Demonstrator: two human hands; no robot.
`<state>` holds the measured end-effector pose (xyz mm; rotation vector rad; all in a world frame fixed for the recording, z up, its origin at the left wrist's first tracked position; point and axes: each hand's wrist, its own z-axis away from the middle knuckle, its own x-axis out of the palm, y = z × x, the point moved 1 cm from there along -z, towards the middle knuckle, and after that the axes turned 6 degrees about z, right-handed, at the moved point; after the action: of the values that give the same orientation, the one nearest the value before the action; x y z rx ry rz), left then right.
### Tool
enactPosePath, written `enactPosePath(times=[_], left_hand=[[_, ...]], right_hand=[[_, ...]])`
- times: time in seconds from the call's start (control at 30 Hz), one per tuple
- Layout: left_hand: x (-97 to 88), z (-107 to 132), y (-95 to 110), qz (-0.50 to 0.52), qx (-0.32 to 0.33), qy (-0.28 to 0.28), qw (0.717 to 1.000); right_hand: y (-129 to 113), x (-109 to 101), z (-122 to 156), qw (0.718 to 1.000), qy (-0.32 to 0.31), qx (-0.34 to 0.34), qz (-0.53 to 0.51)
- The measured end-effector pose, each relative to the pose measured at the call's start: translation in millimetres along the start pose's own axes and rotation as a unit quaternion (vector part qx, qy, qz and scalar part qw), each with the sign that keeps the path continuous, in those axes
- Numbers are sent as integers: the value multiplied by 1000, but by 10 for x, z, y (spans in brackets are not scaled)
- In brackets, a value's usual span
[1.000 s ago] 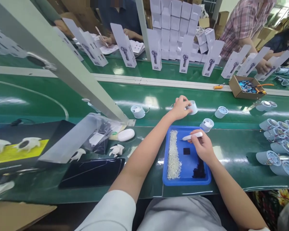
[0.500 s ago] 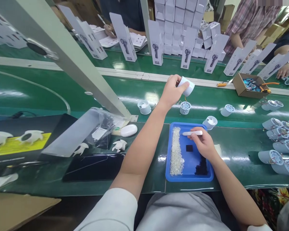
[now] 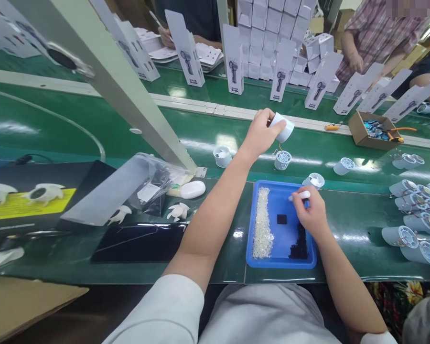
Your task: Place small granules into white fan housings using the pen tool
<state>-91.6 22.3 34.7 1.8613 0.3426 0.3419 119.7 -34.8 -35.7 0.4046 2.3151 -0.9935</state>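
My left hand [image 3: 260,134] is raised over the green belt and closed around a white cylindrical fan housing [image 3: 282,127], tilted on its side. Right below it another fan housing [image 3: 283,160] stands on the belt with thin wires. My right hand [image 3: 310,211] hovers over the blue tray [image 3: 252,258] and pinches a white pen-like tool [image 3: 301,195]. Inside the tray lie a strip of small clear bits [image 3: 262,223], a black square pad [image 3: 281,219] and a heap of dark pieces [image 3: 298,246].
More white housings sit on the belt [image 3: 222,155] [image 3: 344,166] and crowd the right edge [image 3: 415,210]. A slanted metal post [image 3: 129,91], a plastic bag [image 3: 146,186] and a white mouse-like object [image 3: 192,189] lie left. Printed boxes, a cardboard box [image 3: 370,131] and other people line the far side.
My left hand lifted a fan housing off the belt and holds it raised. My right hand turned the white tool more upright over the tray. The view shifted slightly.
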Motion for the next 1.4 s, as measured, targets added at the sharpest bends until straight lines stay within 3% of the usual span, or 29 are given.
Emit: enactPosePath(times=[0.1, 0.17, 0.6, 0.7, 0.83, 1.03, 1.2, 1.33, 1.4], left_hand=[[-4, -27, -41, -1, 0, 8, 1000], [-5, -35, -58, -4, 0, 10, 1000], [-24, -86, -160, 0, 3, 6, 1000], [-14, -59, -110, 26, -26, -6, 999], [13, 25, 36, 86, -111, -27, 990], [66, 82, 105, 175, -162, -42, 970], [114, 99, 76, 213, -177, -50, 960], [165, 127, 60, 226, -190, -57, 954], [192, 149, 58, 226, -198, -60, 952]], right_hand=[[64, -90, -36, 996, 83, 12, 41], [97, -126, -42, 993, 104, 24, 48], [128, -94, -49, 994, 79, 52, 56], [133, -85, -38, 997, 48, 63, 23], [140, -45, -13, 992, -25, 112, -55], [117, -59, -23, 996, 4, 82, -17], [52, -81, 14, 995, 1, 67, -71], [-55, -45, 42, 988, -123, -9, -93], [-73, -37, 53, 983, -147, -23, -105]])
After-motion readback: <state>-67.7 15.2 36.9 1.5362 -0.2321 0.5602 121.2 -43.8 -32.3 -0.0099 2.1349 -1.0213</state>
